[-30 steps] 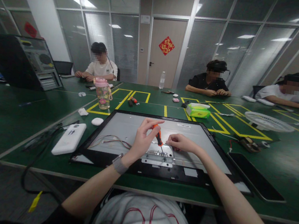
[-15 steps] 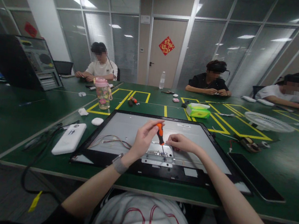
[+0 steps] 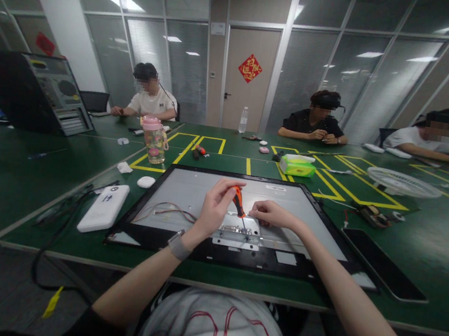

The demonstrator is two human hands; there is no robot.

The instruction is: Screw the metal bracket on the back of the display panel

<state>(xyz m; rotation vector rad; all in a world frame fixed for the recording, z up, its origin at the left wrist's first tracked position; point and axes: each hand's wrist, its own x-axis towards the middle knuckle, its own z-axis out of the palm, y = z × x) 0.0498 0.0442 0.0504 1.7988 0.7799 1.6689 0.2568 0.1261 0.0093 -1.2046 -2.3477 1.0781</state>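
An orange-and-black screwdriver (image 3: 239,201) leans with its tip down on a metal bracket (image 3: 229,221). My left hand (image 3: 215,203) has its thumb and fingers around the top of the handle. Just right of the shaft, my right hand (image 3: 271,214) is closed, its fingertips close together near the lower end of the handle. Whatever those fingers pinch, if anything, is hidden. The bracket sits at the near edge of a flat display panel (image 3: 178,188) with a black frame, lying back up. Thin wires (image 3: 171,209) run across its left part.
A white power bank (image 3: 104,208) and black cables lie left of the panel, a phone (image 3: 383,265) to its right. Farther off stand a pink-lidded bottle (image 3: 154,142), a tissue pack (image 3: 297,166) and a computer case (image 3: 27,94). Several people sit across the table.
The fingers of my left hand have shifted on the screwdriver's handle, which tilts slightly differently. Its tip stays on the bracket. My right hand has hardly moved.
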